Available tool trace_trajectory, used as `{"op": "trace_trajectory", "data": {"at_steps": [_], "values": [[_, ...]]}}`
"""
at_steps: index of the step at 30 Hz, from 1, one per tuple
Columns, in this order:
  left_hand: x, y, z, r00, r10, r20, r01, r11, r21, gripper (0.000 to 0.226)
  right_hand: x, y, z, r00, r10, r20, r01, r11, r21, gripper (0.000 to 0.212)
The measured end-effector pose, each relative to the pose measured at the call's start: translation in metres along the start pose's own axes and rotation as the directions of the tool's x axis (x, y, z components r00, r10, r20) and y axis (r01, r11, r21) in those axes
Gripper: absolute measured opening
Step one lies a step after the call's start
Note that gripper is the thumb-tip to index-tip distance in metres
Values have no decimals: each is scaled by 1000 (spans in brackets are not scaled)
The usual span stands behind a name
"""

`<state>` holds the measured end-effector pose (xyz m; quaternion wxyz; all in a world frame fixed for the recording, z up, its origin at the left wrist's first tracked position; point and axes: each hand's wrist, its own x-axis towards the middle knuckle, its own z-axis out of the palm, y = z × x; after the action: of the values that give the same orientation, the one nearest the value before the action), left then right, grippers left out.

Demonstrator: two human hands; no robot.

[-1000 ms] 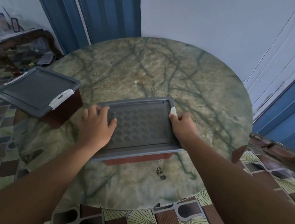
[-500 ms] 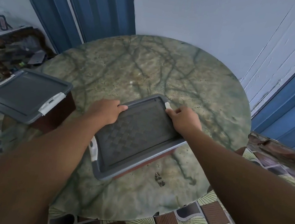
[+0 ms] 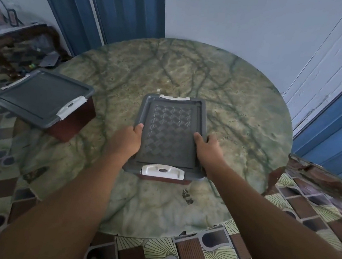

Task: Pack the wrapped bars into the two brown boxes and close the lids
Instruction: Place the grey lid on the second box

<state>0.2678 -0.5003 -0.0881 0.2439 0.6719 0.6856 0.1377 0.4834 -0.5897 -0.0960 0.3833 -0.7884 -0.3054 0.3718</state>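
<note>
A brown box with a grey patterned lid [image 3: 170, 133] stands in the middle of the round table, its short end with a white latch [image 3: 162, 170] facing me. My left hand [image 3: 127, 139] grips its left edge and my right hand [image 3: 207, 147] grips its right edge. A second brown box with a shut grey lid [image 3: 39, 97] sits at the table's left edge, partly overhanging it. No wrapped bars are visible.
The round green marble table [image 3: 222, 105] stands near a pale wall with blue doors behind and to the right. A dark low table [image 3: 16, 35] with clutter is at the far left. Patterned floor tiles surround the table.
Both hands have turned the middle box about a quarter turn, so its short latched end now faces me. My hands shifted from its corners to its long sides. The left box has not moved.
</note>
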Motion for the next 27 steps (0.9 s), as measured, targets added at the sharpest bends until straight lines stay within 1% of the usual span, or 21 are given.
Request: {"op": "trace_trajectory", "data": {"at_steps": [3,5,8,11,16,24,27], "values": [[-5,-2,3,1000,-10,21,13,992,-123,62,-1,0,1,999,-5,-39,2,999,-53,52],[-4,-5,5,999,28,45,-20,985,-174,58,3,1,1,999,-33,-42,29,997,-73,48],[2,-9,7,998,39,43,-29,974,-224,58,9,0,0,996,-69,-62,63,992,-106,48],[10,-2,11,999,45,29,-38,979,-199,57,20,-4,-1,994,-77,-79,68,991,-116,51],[43,17,14,997,61,42,-52,981,-185,57,47,-16,-3,992,-70,-102,63,995,-71,48],[120,61,27,996,88,17,-84,985,-148,59,124,-47,-11,990,-83,-116,72,993,-98,48],[153,81,34,996,86,3,-85,990,-109,60,160,-59,-14,991,-79,-109,68,993,-96,50]]}}
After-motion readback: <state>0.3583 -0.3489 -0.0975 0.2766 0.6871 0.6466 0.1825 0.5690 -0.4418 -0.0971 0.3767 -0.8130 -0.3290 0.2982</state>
